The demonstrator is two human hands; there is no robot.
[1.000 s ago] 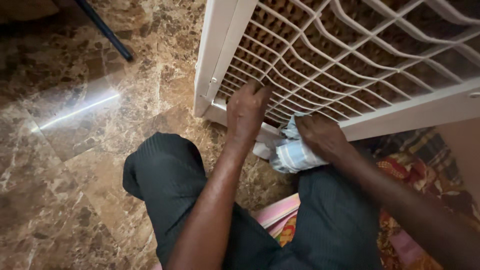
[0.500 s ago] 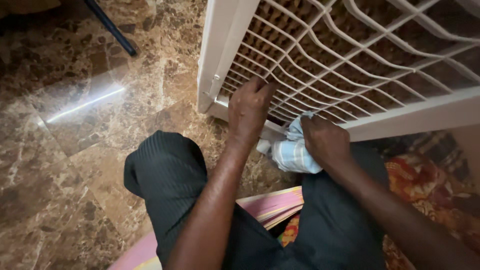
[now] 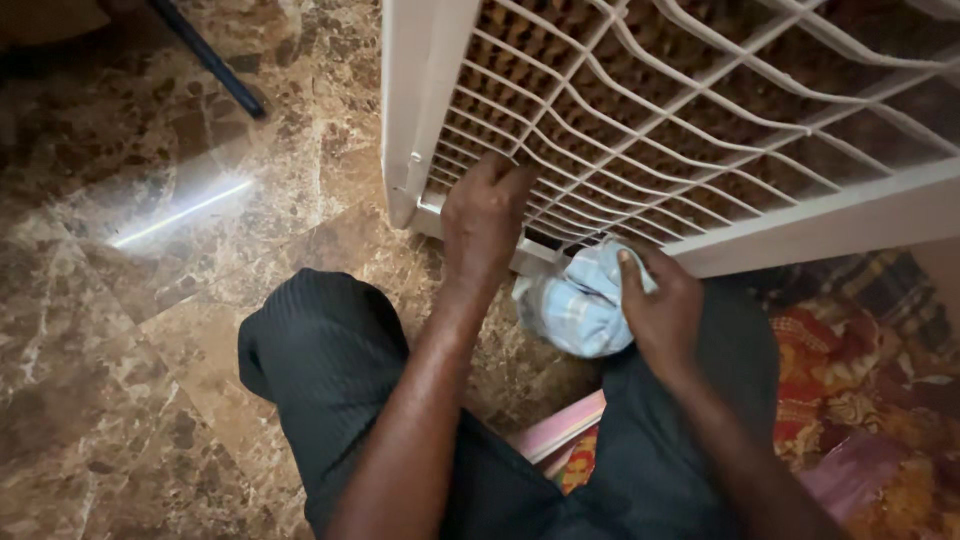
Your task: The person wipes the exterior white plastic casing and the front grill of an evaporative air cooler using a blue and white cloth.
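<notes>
A: Head view, going from the left: the brown marble floor (image 3: 150,300) is lying bare out there, with a dark rod (image 3: 210,60) crossing its top corner. Where is the left hand sitting?

B: The left hand (image 3: 485,225) is resting on the lower corner of the white grille (image 3: 700,120), fingers curled over the bottom bars, so it is gripping the grille itself and bracing it. The grille is leaning over the person's knees, its bottom rail (image 3: 830,225) running from that corner up toward the right edge.

A: And the cloth?

B: The pale blue checked cloth (image 3: 575,310) is bunched just right of the left hand, directly below the rail and touching it near the corner. The right hand (image 3: 665,310) is closed around the cloth from its right side, thumb pressing on top.

A: So which hand is nearer the rail's long stretch?

B: The right one, I'd judge; the rail is lying just above it and stretching away to its right. Beyond that, a patterned mat (image 3: 870,400) is showing under the legs.
</notes>
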